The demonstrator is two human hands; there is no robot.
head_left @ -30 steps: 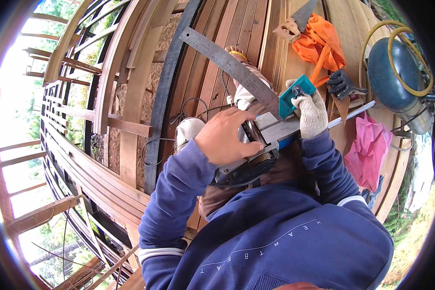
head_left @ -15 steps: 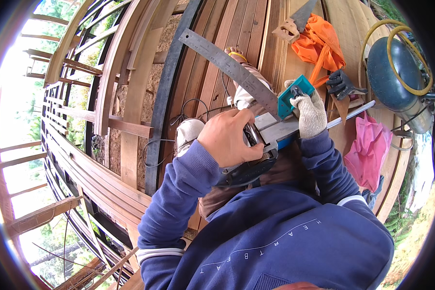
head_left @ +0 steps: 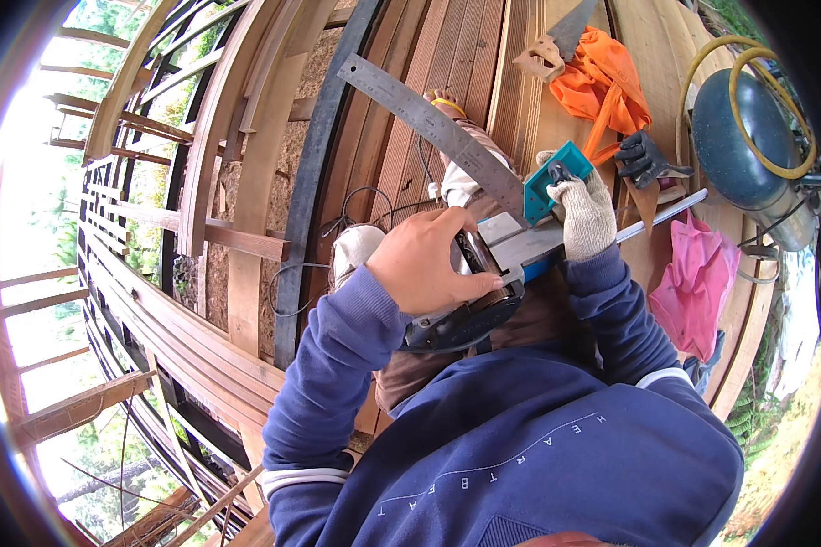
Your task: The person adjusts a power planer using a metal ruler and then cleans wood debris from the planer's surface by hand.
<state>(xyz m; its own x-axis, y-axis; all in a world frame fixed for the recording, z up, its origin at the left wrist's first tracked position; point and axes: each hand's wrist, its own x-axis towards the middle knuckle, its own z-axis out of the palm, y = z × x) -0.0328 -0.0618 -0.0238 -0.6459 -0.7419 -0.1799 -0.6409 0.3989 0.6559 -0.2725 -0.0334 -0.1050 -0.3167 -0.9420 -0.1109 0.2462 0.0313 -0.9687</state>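
Observation:
On my lap lies an electric planer [head_left: 527, 242] turned sole up, its flat metal plates and rounded cutter drum showing. My bare left hand [head_left: 415, 260] spans the drum, thumb on the near end and fingers curled at the far end. My right hand [head_left: 586, 217], in a knitted cream glove, is closed around the teal handle of a large try square [head_left: 456, 139]. The square's long steel blade points to the far left, and its handle end is over the planer's sole. Part of the planer's dark body is hidden under my left hand.
A handsaw [head_left: 545, 56] lies by an orange cloth [head_left: 602, 87] on the deck boards. Black gloves [head_left: 643, 159], a pink bag [head_left: 696, 287] and a dark tank with a yellow hose [head_left: 748, 128] are to the right. Cables [head_left: 365, 205] lie by my feet; open joists [head_left: 214, 146] extend left.
My left hand has shifted slightly left and its fingers sit a little differently, so more of the drum shows. My right hand and the try square stay in place.

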